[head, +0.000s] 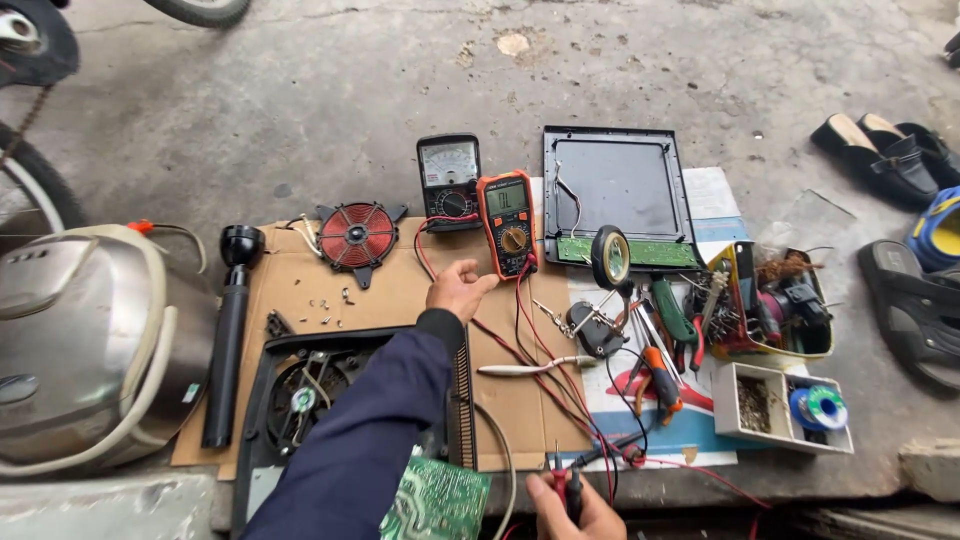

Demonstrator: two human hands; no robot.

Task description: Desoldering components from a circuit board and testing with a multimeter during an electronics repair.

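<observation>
My left hand (pixel 458 289), in a dark blue sleeve, reaches over the cardboard (pixel 300 285); its thumb is at the lower left edge of an orange digital multimeter (pixel 508 223), and it holds nothing. My right hand (pixel 568 508) is at the bottom edge, closed on the red and black test probes (pixel 566 478). Their leads run up across the cardboard to the meter. A green circuit board (pixel 436 501) lies just left of my right hand. An open black cooker base with a fan (pixel 305 392) sits under my left forearm.
A red copper coil (pixel 357 236), an analog meter (pixel 449 178) and a black top panel (pixel 620 190) lie at the back. A magnifier stand (pixel 609 259), pliers (pixel 661 382), tool tray (pixel 775 305) and solder box (pixel 790 408) sit right. A torch (pixel 230 335) and rice cooker (pixel 85 345) sit left.
</observation>
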